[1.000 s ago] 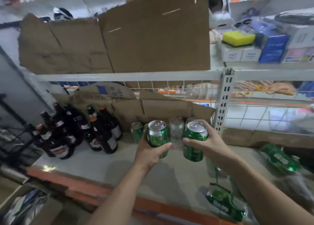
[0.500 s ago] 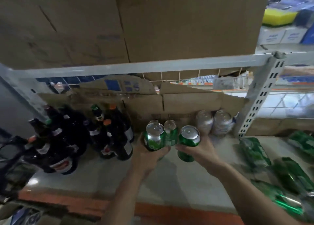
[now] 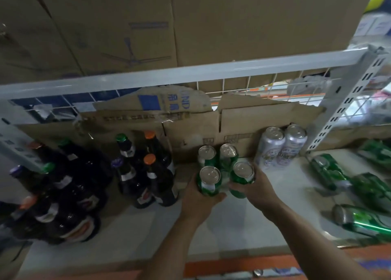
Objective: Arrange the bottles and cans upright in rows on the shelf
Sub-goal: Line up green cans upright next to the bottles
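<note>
Both forearms reach up from the bottom edge to mid-frame. The left hand (image 3: 197, 201) curls round an upright green aluminium can (image 3: 208, 182). The right hand (image 3: 259, 192) wraps a second green aluminium can (image 3: 241, 178) beside it. Just beyond them stands a pair of green cans (image 3: 228, 154).

Dim, soft light. Glare streak along white rail (image 3: 211, 70). Murky left of rail, motion blur right of rail, wide-angle bending toward edges. Faint shadows on shelf (image 3: 137, 237) below rail.

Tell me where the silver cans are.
Head view, right of centre: the silver cans stand against the cardboard backing, between the four green cans and the white slotted post.
</note>
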Demonstrator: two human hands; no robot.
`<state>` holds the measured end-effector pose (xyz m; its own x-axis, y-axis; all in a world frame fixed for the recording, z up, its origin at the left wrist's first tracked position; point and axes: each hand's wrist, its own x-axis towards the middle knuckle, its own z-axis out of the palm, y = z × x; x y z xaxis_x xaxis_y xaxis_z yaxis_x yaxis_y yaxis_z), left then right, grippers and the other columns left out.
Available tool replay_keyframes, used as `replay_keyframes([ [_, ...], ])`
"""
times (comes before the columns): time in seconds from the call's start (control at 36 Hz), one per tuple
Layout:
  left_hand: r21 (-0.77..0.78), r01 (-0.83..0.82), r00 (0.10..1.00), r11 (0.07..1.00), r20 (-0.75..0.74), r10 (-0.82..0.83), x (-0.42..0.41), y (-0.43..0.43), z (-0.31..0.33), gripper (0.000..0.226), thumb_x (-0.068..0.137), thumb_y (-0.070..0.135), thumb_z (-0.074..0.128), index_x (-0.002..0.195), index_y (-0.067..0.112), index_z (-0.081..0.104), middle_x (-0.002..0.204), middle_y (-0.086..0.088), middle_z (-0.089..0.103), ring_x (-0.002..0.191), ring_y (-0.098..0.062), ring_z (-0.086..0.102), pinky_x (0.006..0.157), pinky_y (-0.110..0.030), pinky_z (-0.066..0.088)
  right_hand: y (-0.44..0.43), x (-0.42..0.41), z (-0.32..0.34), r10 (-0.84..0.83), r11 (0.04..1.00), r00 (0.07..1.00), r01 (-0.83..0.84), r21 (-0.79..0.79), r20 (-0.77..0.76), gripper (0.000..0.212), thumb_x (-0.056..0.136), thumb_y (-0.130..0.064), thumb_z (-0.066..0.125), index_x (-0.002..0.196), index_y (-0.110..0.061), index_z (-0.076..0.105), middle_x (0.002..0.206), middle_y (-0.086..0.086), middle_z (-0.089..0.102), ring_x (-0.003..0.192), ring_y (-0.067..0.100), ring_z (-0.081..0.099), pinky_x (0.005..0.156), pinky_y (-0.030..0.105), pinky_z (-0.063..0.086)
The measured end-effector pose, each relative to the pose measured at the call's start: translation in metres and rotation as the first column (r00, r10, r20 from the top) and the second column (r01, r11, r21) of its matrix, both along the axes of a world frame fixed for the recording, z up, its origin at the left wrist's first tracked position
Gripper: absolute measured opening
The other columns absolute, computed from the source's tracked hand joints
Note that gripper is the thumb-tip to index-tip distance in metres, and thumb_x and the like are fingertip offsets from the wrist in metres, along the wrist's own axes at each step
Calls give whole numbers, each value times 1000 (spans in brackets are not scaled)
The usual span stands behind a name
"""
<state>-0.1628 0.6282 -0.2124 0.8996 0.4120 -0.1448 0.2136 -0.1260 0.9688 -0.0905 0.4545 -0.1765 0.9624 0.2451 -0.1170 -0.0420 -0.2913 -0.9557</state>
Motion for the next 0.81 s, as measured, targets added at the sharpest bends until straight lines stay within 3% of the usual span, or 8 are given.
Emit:
replay_keyframes([
  [0.08,18,-5,1000,1000,-20,5,4,-2,-10,59,59,9,97,108,27,69,96,25,75,90,6,70,74,-15,55,1,4,-10,-9,999,1000,9,-35,14,57,62,-7,96,104,-27,65,99,-9,76,89,1,71,72,20,58],
  [0.19,-28,-46,999,999,-10,46,9,-5,-18,68,51,24,94,114,29,68,106,19,75,101,-6,71,84,-30,58,3,8,-24,-18,997,1000,19,-68,12,61,62,-5,95,113,-18,64,103,-6,74,91,1,70,70,14,55],
  [0.31,-38,-43,999,998,13,44,15,-7,-17,73,52,32,93,118,31,65,111,22,73,102,2,68,87,-29,56,8,15,-29,11,997,1000,-12,-73,-9,63,64,-3,93,118,-15,63,106,-5,73,91,-6,68,70,9,54],
  [0.42,-16,-63,998,998,13,64,19,-7,-23,78,56,26,94,126,24,59,118,9,72,107,-6,68,88,-31,56,6,22,-29,82,992,997,-83,-95,-6,56,65,1,92,108,-24,68,96,-10,77,90,-5,71,72,15,57],
  [0.5,16,-72,997,997,9,72,18,-6,-26,78,52,21,92,121,23,57,119,5,68,106,-8,68,81,-22,55,-2,23,-33,152,979,988,-150,-136,11,61,70,-10,93,120,-30,66,114,-13,75,106,0,68,93,25,58],
  [0.56,20,-63,998,998,-11,63,14,-6,-31,74,53,20,91,118,29,57,118,6,69,105,-7,68,81,-26,57,-6,22,-39,201,965,980,-197,-176,7,61,75,-21,90,127,-33,61,122,-15,70,113,-1,64,101,29,55],
  [0.67,61,-19,999,998,-28,20,9,-2,-35,76,56,32,88,125,29,57,120,16,70,110,-1,65,92,-38,57,-8,24,-55,199,948,980,-194,-252,-6,73,70,-56,83,135,-39,53,130,-17,65,118,3,62,101,37,55],
  [0.81,125,-20,997,992,-70,29,9,-4,-31,77,62,37,87,131,36,55,124,20,67,114,-1,63,96,-40,55,-6,22,-48,163,936,987,-150,-318,12,72,71,-54,82,135,-34,54,128,-13,66,113,7,62,99,33,54],
])
